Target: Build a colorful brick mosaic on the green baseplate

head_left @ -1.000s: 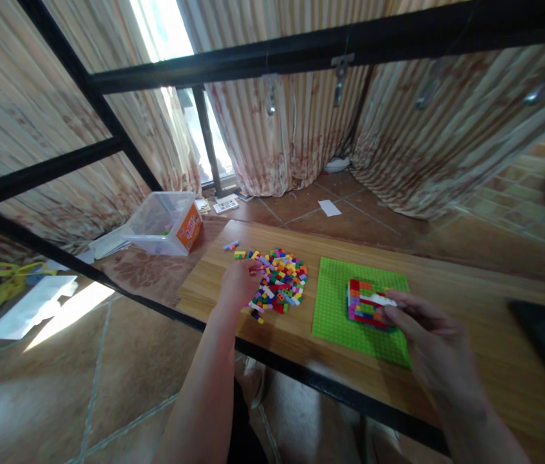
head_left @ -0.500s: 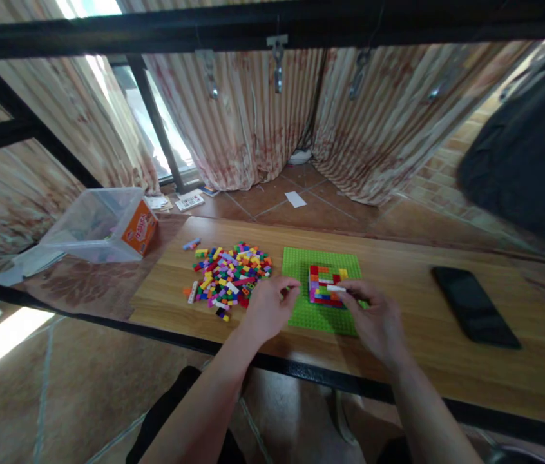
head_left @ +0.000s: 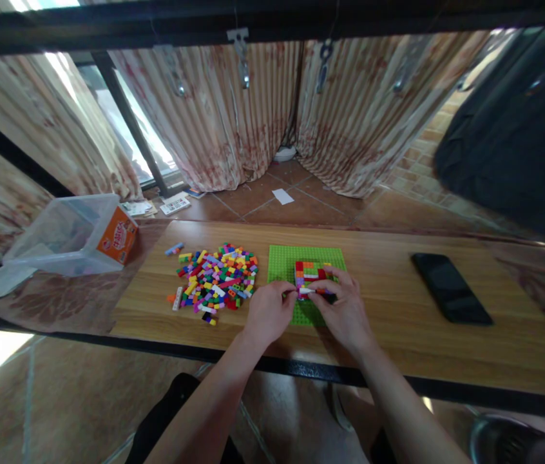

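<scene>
A green studded baseplate lies on the wooden table, carrying a low multicoloured brick build with red, orange and purple bricks. My right hand reaches over the build's right side and covers part of it. Between its thumb and finger is a long white toy brick, held over the near side of the build. My left hand is at the build's near left corner, thumb and forefinger pinched together close to the white brick's left end. Whatever those left fingertips hold is too small to make out.
Left of the baseplate spreads a pile of loose toy bricks. A clear plastic bin with an orange label stands beyond the table's left end. On the right lies a black phone. A dark metal bar crosses above.
My right hand has brought the white brick left and nearer to my left fingertips, over the build's near side. The whole view has shifted, so the table appears further left.
</scene>
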